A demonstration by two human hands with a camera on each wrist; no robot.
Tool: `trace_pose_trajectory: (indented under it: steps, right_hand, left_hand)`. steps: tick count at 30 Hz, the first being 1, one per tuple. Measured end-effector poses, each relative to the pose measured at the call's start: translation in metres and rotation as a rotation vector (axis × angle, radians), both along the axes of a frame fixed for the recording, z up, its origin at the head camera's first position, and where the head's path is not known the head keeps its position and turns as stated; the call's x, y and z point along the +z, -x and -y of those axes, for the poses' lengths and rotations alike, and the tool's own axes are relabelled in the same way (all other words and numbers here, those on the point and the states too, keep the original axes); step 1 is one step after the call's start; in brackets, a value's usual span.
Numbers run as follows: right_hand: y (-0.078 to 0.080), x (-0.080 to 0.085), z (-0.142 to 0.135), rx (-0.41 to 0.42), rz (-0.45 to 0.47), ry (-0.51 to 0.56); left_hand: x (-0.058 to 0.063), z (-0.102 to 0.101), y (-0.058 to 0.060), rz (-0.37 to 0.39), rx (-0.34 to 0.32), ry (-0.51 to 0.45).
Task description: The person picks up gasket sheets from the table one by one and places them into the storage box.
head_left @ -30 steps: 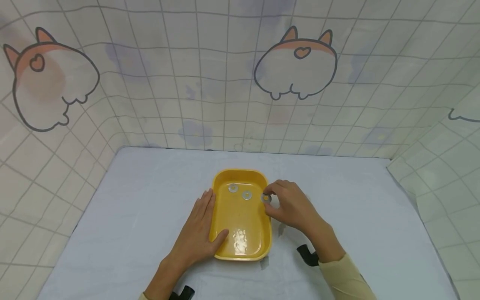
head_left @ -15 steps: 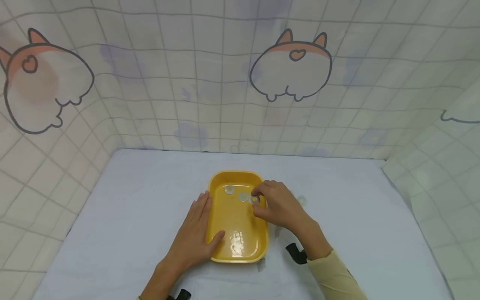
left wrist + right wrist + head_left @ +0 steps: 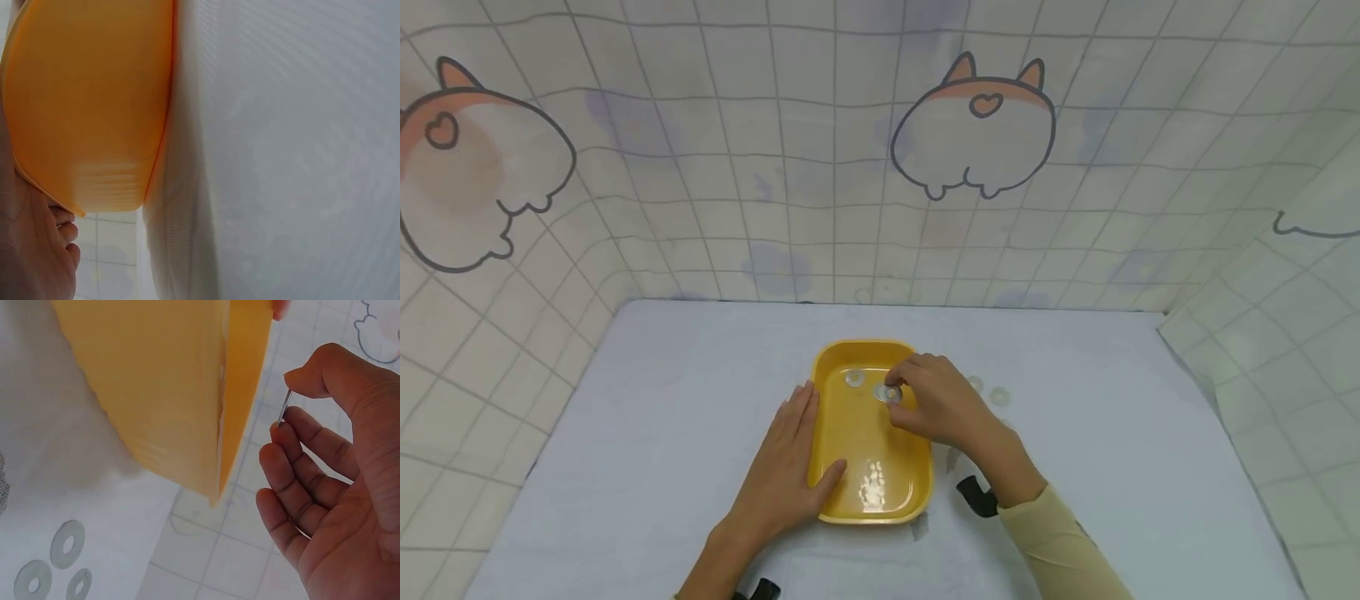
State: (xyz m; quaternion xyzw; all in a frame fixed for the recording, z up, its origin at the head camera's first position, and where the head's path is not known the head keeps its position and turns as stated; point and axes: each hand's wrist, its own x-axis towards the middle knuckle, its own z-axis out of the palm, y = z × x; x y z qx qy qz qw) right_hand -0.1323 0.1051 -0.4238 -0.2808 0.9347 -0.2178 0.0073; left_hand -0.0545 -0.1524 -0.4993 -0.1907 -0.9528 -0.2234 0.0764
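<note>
Presently, just right of the frame's centre, your right hand (image 3: 943, 404) has its thumb and fingertips clamped on a flat, silver-grey, ring-shaped metal washer (image 3: 892, 394), above the upper part of a shallow, glossy yellow tray (image 3: 857, 450) with rounded corners. At the tray's left edge, your left hand (image 3: 782, 467) lies with its fingers straight and together, thumb apart and over the rim. One similar washer (image 3: 854, 377) lies in the tray's upper left; another (image 3: 878, 391) is partly hidden behind the held one. More loose washers (image 3: 67, 544) lie on the white cloth (image 3: 125, 506), lower left in the right wrist view. For good control, a light edge pinch should suffice; levelling the washer before loosening your fingers would probably limit skidding on that slick surface, and steady left-hand contact should stop the tray shifting.
</note>
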Motion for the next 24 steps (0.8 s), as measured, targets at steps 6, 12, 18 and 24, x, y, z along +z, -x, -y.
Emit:
trace_pose_trajectory:
  steps: [6, 12, 18, 24]
  right_hand:
    - [0.001, -0.001, 0.006, 0.023, -0.036, 0.011]
    - [0.004, -0.001, 0.010, 0.033, -0.049, 0.003]
    - [0.008, 0.000, 0.013, 0.054, -0.058, -0.003]
    - [0.013, 0.001, 0.017, 0.069, -0.076, -0.025]
  left_hand:
    - [0.001, 0.001, -0.002, 0.025, 0.005, -0.001]
    - [0.001, 0.002, 0.000, 0.002, -0.008, -0.003]
    - [-0.001, 0.002, 0.001, -0.027, -0.011, -0.010]
    - [-0.003, 0.002, 0.001, -0.052, -0.010, -0.015]
